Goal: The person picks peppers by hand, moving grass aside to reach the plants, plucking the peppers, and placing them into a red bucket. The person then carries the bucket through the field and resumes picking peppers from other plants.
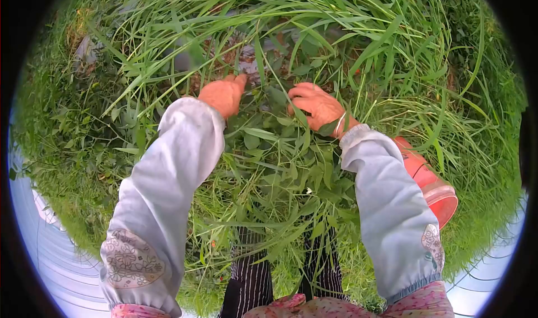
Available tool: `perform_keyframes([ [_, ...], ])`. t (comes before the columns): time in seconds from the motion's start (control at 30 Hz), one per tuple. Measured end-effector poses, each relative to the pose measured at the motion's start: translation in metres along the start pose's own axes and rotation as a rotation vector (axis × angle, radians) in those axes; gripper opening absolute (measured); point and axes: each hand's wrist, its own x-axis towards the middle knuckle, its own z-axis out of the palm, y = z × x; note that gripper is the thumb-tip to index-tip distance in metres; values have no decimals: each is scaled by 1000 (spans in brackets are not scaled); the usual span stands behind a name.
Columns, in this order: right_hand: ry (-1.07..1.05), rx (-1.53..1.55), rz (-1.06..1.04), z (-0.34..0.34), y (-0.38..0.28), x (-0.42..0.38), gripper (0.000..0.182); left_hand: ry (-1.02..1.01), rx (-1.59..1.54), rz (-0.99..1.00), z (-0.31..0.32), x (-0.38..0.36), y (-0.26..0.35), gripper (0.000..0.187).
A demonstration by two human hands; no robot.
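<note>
My left hand (223, 96) reaches into leafy green plants, seen from the back. Its fingers are bent together, and whatever they hold, if anything, is hidden. Across from it, my right hand (318, 106) is among broad leaves with its fingers curved and apart; nothing shows in its grasp. A thin pale band (339, 124) circles the right wrist. Between and below the hands grow leafy plants (274, 144) with pointed leaves. Light grey-blue sleeve covers, the left one (174, 150) and the right one (386, 206), reach down both forearms.
A red bucket (427, 178) lies tilted beside my right forearm, partly behind the sleeve. Long grass (358, 15) arches over the far side. Greyish sheeting (249, 63) and dry brown litter show through beyond my hands. Striped trouser legs (246, 273) stand below among the plants.
</note>
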Motion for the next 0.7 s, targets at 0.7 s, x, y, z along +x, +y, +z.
perform_keyframes([
  [0.7,-201,-310,76,1,-6,0,43,-176,-1158,38,30,-37,64,46],
])
